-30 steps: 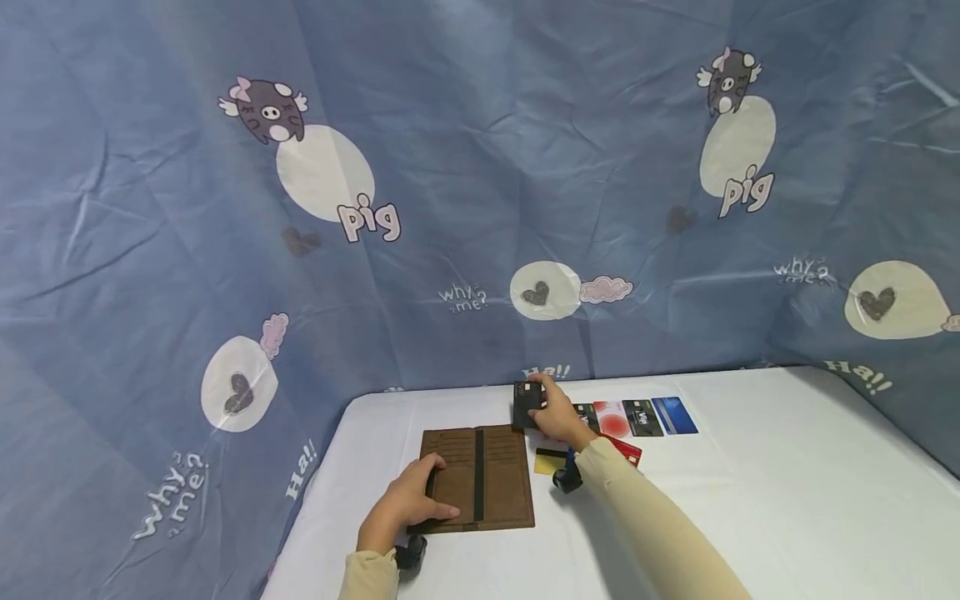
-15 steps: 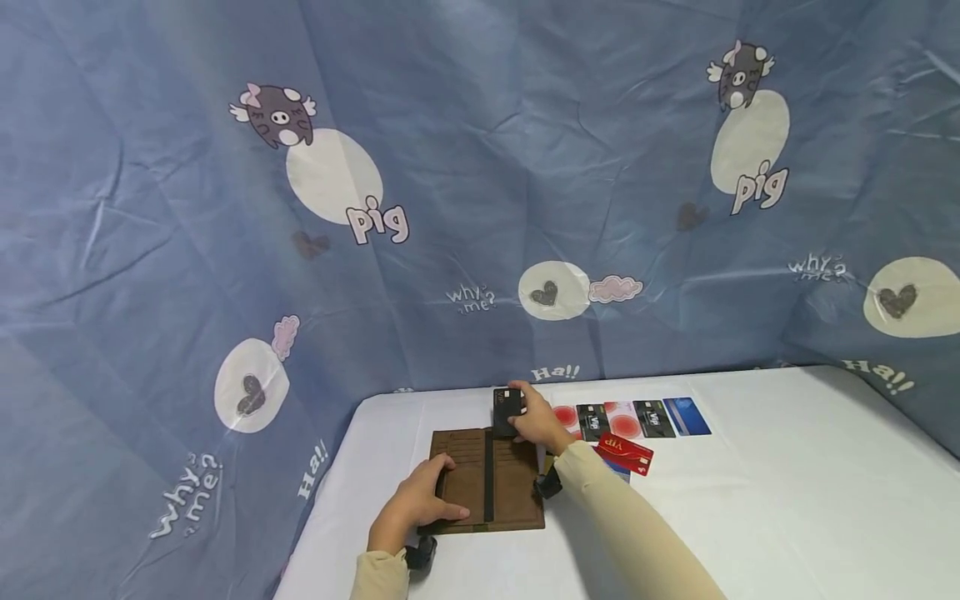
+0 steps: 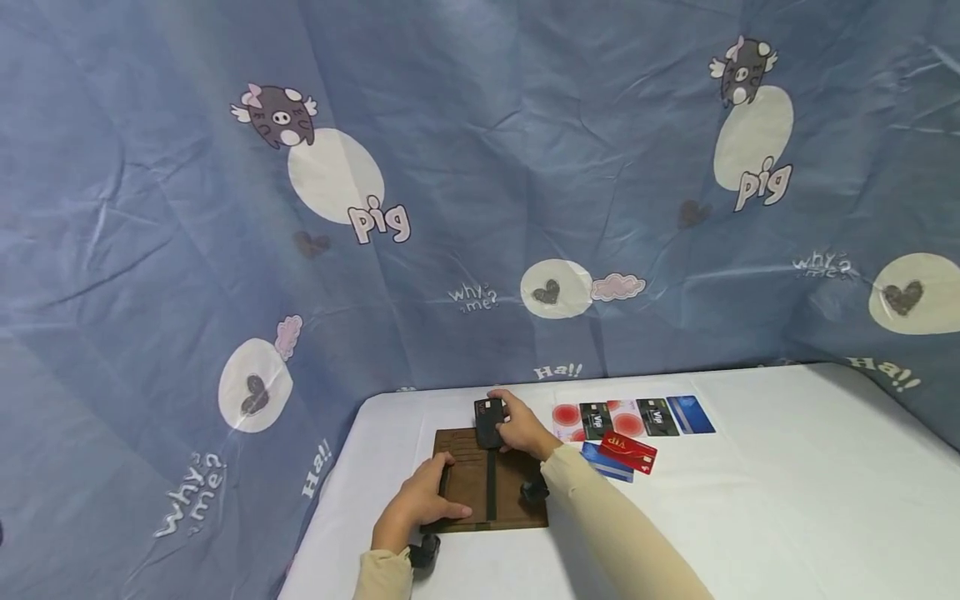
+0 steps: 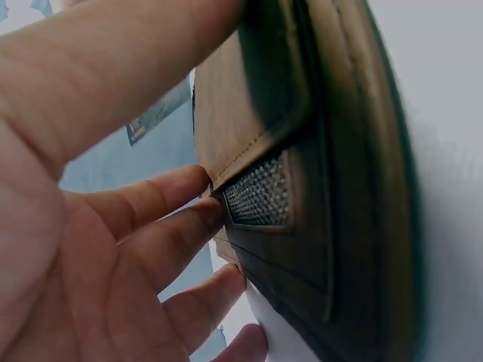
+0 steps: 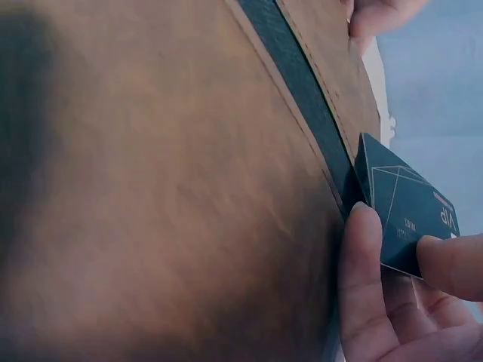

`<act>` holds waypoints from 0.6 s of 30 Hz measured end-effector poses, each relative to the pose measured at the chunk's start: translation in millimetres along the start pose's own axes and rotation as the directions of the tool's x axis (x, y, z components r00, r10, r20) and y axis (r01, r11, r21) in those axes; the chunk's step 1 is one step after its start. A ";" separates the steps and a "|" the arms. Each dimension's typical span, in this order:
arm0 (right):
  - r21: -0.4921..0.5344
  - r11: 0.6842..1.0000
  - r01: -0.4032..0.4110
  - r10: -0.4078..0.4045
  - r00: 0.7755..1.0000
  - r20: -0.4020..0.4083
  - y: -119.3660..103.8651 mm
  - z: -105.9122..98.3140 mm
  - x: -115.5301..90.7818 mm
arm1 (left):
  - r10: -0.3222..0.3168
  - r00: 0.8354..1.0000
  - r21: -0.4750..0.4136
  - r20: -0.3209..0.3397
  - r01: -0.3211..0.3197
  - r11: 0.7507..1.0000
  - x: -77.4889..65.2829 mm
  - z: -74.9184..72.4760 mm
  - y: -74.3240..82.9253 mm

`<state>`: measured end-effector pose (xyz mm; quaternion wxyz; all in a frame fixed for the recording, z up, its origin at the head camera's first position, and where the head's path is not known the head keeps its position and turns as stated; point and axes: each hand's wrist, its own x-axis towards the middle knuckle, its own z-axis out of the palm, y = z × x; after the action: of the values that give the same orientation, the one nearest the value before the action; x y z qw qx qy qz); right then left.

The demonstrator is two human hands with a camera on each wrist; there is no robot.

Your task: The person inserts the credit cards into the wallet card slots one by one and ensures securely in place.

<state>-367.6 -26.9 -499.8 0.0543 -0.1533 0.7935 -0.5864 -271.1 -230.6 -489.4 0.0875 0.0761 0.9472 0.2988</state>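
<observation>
Right hand farther left with card

Hand touching brown wallet near mesh panel.

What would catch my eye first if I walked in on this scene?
Probably the big blue backdrop printed with cartoon pigs, filling most of the head view behind the white table. Next, the right hand pinches a black rectangular VIP card by the far edge of an open brown wallet. To the wallet's right, a bright red card with gold lettering overlaps a blue-and-white card.
</observation>
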 end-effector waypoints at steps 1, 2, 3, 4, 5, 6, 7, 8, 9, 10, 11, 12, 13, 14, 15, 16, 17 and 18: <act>-0.008 1.000 -0.001 0.001 1.000 0.012 -0.2 2.4 0.0 | 0.000 1.000 0.002 0.001 0.000 1.000 -0.2 -0.4 -0.6; -0.012 1.000 -0.003 0.004 1.000 0.025 -0.9 4.8 -0.1 | -0.003 1.000 0.004 0.002 0.003 1.000 -0.4 -0.7 -1.4; -0.021 1.000 -0.003 0.003 0.999 0.035 -1.4 7.4 0.0 | -0.005 1.000 0.007 0.004 0.005 1.000 -0.8 -1.3 -2.1; -0.029 1.000 -0.001 0.003 0.999 0.043 -1.7 9.1 -0.1 | -0.009 1.000 0.004 0.004 0.009 1.000 -1.0 -1.2 -2.1; -0.036 0.999 0.001 0.001 0.999 0.052 -1.9 10.9 0.0 | -0.013 1.000 0.003 0.003 0.013 1.000 -1.3 -1.2 -2.4; -0.041 0.999 0.005 -0.003 0.998 0.060 -2.2 12.7 0.3 | -0.016 1.000 0.002 0.001 0.016 1.000 -1.6 -1.4 -2.7; -0.047 0.999 0.007 -0.004 0.998 0.066 -2.6 14.4 0.6 | -0.017 1.000 0.000 0.000 0.017 1.000 -2.0 -1.5 -3.0; -0.053 0.999 0.004 0.000 0.998 0.067 -3.3 15.9 0.8 | -0.017 1.000 -0.001 -0.001 0.017 1.000 -2.2 -1.6 -3.2; -0.056 0.998 0.004 0.000 0.998 0.068 -3.8 17.2 1.1 | -0.015 1.000 -0.002 0.000 0.015 1.000 -2.4 -1.9 -3.3; -0.058 0.998 0.004 0.000 0.998 0.067 -4.4 18.1 1.5 | -0.012 1.000 -0.002 0.001 0.012 1.000 -2.5 -2.1 -3.4; -0.058 0.998 0.004 0.000 0.998 0.066 -4.9 18.8 1.9 | -0.009 1.000 -0.002 0.002 0.009 1.000 -2.5 -2.3 -3.4; -0.061 0.998 0.005 -0.001 0.998 0.060 -5.6 19.0 2.1 | -0.007 1.000 0.000 0.004 0.007 1.000 -2.3 -2.4 -3.2; -0.066 0.998 0.010 -0.007 0.999 0.052 -6.3 18.6 2.3 | -0.004 1.000 0.001 0.005 0.004 1.000 -1.9 -2.1 -3.0; -0.070 0.997 0.018 -0.016 0.999 0.040 -6.5 17.6 2.9 | -0.001 1.000 0.003 0.006 0.001 1.000 -1.5 -1.8 -2.8; -0.073 0.997 0.027 -0.025 0.999 0.026 -7.1 16.4 3.4 | 0.003 1.000 0.005 0.006 -0.003 1.000 -1.1 -1.5 -2.4; -0.075 0.997 0.030 -0.029 0.999 0.015 -7.6 15.1 3.9 | 0.007 1.000 0.007 0.006 -0.007 1.000 -0.7 -1.3 -2.0; -0.077 0.997 0.033 -0.032 0.999 0.008 -8.1 13.9 4.4 | 0.011 1.000 0.008 0.006 -0.011 1.000 -0.3 -1.1 -1.5; -0.077 0.996 0.037 -0.036 0.999 0.007 -8.3 13.0 4.8 | 0.012 1.000 0.009 0.006 -0.012 1.000 -0.2 -1.1 -1.1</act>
<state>-367.2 -42.5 -495.4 0.0399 -0.1714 0.8126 -0.5557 -271.3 -232.2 -489.1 0.0880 0.0831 0.9478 0.2948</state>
